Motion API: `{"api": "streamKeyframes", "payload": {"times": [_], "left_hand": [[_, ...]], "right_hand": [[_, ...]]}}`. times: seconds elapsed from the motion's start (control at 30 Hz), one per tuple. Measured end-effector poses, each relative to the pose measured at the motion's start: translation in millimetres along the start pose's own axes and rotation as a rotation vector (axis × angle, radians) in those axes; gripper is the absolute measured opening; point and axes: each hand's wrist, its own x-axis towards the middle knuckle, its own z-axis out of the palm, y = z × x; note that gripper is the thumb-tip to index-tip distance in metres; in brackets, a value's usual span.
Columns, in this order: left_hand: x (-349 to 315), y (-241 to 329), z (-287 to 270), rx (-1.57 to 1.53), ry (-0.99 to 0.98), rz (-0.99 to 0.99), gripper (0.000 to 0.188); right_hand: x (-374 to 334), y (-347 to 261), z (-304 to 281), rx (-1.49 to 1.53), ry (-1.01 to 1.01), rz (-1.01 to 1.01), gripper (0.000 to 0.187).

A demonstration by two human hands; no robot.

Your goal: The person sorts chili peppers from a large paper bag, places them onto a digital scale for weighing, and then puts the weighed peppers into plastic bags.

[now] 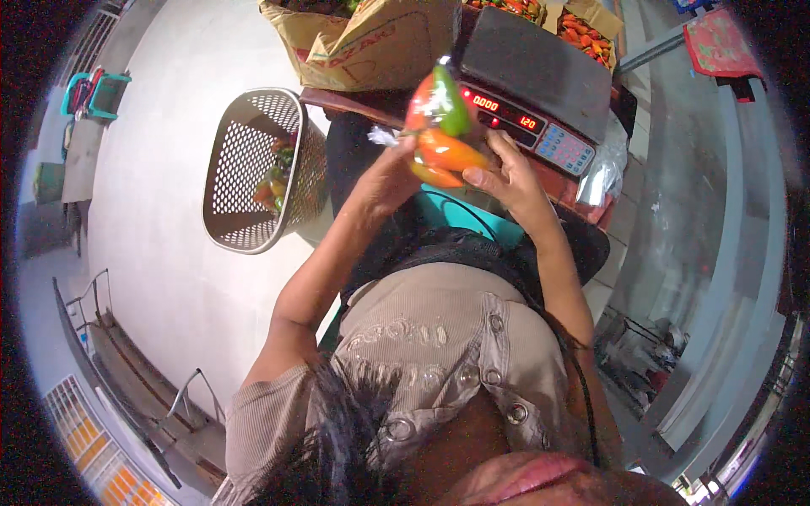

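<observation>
A clear plastic bag of peppers [443,126], holding red, green and orange ones, is held up between my hands. Its twisted white end sticks out on the left. My left hand [390,175] is closed on the bag beside that end. On the opposite side, my right hand [511,179] grips the orange lower part with thumb and fingers. Just beyond the bag stands a digital scale [540,67] with a dark platform, lit red digits and a keypad; its platform bears nothing.
A pale perforated basket [221,221] with packed peppers inside stands on the floor at left. A brown paper sack [363,55] sits at the table's far left. Boxed red and orange peppers [584,38] lie behind the scale, and clear plastic bags [601,181] at its right.
</observation>
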Motion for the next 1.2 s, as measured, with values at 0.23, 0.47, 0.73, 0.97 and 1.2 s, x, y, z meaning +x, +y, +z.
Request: {"api": "streamKeyframes", "payload": {"times": [0.23, 0.47, 0.73, 0.97, 1.2], "left_hand": [[-27, 34, -58, -0.419, 0.013, 0.265, 0.059], [-95, 100, -158, -0.135, 0.556, 0.472, 0.055], [-181, 91, -410, 0.727, 1.147, 0.435, 0.051], [-146, 29, -464, 1.467, 0.931, 0.120, 0.037], [-132, 35, -470, 2.062, 1.130, -0.078, 0.056]], "right_hand": [[-6, -3, -12, 0.435, -0.113, 0.298, 0.053], [-53, 33, -43, 0.556, 0.132, 0.425, 0.043], [-73, 43, -67, 0.355, 0.330, 0.534, 0.035], [-128, 92, -117, 0.101, 0.698, 0.587, 0.025], [-165, 170, -137, -0.255, 0.871, 0.622, 0.020]]}}
